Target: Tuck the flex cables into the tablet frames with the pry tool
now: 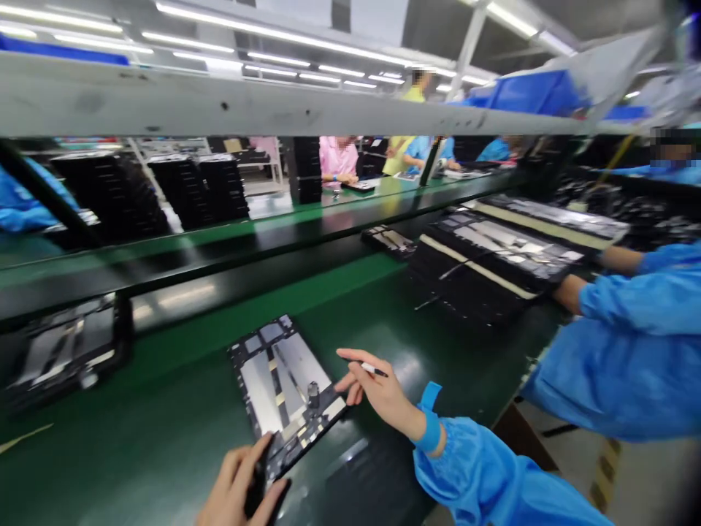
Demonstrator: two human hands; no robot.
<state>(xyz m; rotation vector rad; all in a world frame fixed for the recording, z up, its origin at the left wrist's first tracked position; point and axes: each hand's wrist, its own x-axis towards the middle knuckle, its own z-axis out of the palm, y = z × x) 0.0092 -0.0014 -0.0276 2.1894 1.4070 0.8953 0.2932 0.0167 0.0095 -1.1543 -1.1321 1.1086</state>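
An opened tablet (257, 383) with bare silver plates, ribbon strips and small circuit parts lies at an angle on the green bench. My left hand (235, 478) grips its near corner, fingers on one side and thumb on the other, with black at the fingertips. Close to the tablet's right edge is my right hand (383, 391), wearing a blue wrist strap (430, 429). Its fingers are closed around a thin black and white pen-like tool (373, 369); the exact kind cannot be made out. The tool does not appear to touch the tablet.
Another opened tablet (71, 343) lies at left. To the right, a black stack topped by opened tablets (509, 241) stands beside a co-worker's blue sleeves (640, 299). A grey beam (274, 102) crosses overhead. Black tray stacks (197, 190) and other workers are behind.
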